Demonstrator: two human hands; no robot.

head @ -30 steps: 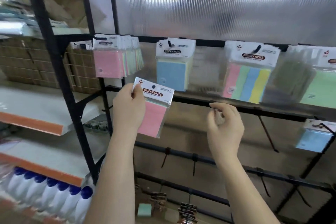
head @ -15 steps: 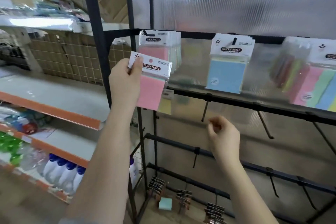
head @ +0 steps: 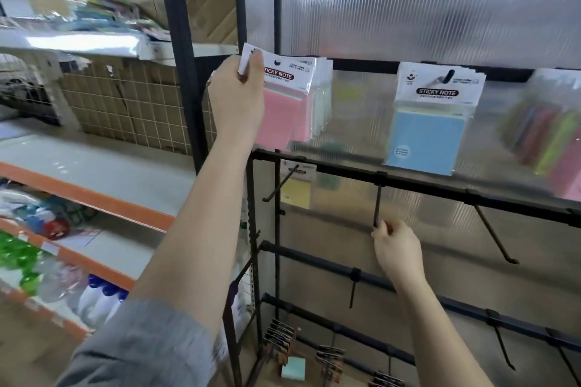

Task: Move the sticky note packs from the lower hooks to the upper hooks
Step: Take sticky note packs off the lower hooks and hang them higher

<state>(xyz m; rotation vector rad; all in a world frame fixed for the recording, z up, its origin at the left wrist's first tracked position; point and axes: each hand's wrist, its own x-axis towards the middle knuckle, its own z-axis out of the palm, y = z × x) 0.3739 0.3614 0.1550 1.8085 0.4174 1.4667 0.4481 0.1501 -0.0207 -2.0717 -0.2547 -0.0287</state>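
Left hand (head: 237,97) grips one pink sticky note pack (head: 284,94) by the header card, thumb over the top left corner, held up against the upper-left hook's stack (head: 322,97); hook itself hidden, can't tell if the pack is threaded on.

Right hand (head: 397,253) lower, fingers curled, pinching the tip of a bare lower hook (head: 376,206); nothing else in it.

Upper rail, 3 hanging groups visible: pink-fronted stack far left, blue pack (head: 429,132) in the middle, multicolour pack (head: 547,138) at right, blurred.

Lower rail: 1 yellow pack (head: 297,188) on the left hook, plus 2 bare hooks to its right.

Floor: 1 loose teal pad (head: 293,369) near the rack base.

Left shelving: white bottles with blue caps (head: 100,298), at least 3.
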